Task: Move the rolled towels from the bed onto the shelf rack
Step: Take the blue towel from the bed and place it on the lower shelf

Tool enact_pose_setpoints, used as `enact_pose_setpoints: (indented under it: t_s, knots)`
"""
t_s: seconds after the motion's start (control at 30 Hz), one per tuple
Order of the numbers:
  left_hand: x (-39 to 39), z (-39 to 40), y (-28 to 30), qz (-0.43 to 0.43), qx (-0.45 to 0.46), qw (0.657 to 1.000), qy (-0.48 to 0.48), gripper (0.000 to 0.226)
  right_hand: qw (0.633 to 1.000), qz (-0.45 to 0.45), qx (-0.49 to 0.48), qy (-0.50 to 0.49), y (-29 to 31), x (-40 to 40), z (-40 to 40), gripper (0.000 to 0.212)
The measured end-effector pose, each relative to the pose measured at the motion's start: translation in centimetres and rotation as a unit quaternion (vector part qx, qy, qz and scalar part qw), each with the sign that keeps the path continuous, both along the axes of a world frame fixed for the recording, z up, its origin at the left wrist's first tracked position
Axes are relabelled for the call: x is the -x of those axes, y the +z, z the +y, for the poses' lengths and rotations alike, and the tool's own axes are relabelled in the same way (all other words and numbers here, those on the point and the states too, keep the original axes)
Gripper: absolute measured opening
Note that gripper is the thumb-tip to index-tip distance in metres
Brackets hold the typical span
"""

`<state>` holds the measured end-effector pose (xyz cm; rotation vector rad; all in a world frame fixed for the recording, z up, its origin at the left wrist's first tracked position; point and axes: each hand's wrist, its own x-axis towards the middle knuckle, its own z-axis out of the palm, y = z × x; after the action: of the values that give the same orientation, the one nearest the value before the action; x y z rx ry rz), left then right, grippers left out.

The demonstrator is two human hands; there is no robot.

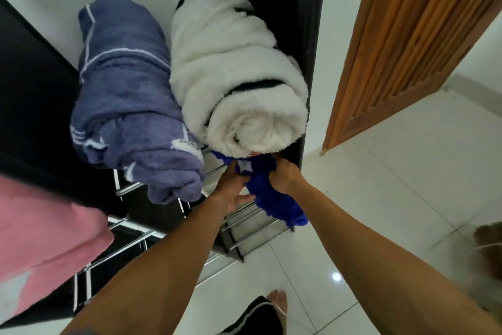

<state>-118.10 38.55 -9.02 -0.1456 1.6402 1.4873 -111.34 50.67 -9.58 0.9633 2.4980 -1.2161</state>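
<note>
A bright blue rolled towel lies on a lower tier of the metal shelf rack, its near end sticking out over the front bars. My right hand grips its top from the right. My left hand presses against its left side, fingers partly under it. On the rack's top tier rest a white fluffy rolled towel with dark stripes and, to its left, a greyish-purple rolled towel with white lines.
A pink cloth hangs at the left over the rack's dark frame. A wooden slatted door stands open at the right. White glossy floor tiles lie below, with my bare foot near the bottom.
</note>
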Motion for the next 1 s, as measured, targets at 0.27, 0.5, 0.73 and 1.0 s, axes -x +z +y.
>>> enact_pose_setpoints:
  t_s: [0.27, 0.5, 0.73, 1.0]
  knots:
    - [-1.9, -0.9, 0.7, 0.125, 0.154, 0.976, -0.085, 0.061, 1.0, 0.018, 0.014, -0.016, 1.3, -4.0, -0.9, 0.057]
    - [-8.7, -1.7, 2.6, 0.323, 0.281, 0.844, -0.322, 0.04, 0.994, 0.023, 0.055, -0.094, 3.6, -13.7, -1.5, 0.04]
    - [-20.6, -0.4, 3.3, 0.315, 0.249, 0.811, -0.425, 0.015, 0.979, -0.038, 0.107, -0.169, 3.2, -28.7, -3.0, 0.05]
    - [-33.4, 1.2, 5.9, 0.277, 0.18, 0.782, -0.529, 0.025, 0.885, 0.061, 0.203, -0.414, 4.6, -47.5, -5.1, 0.014]
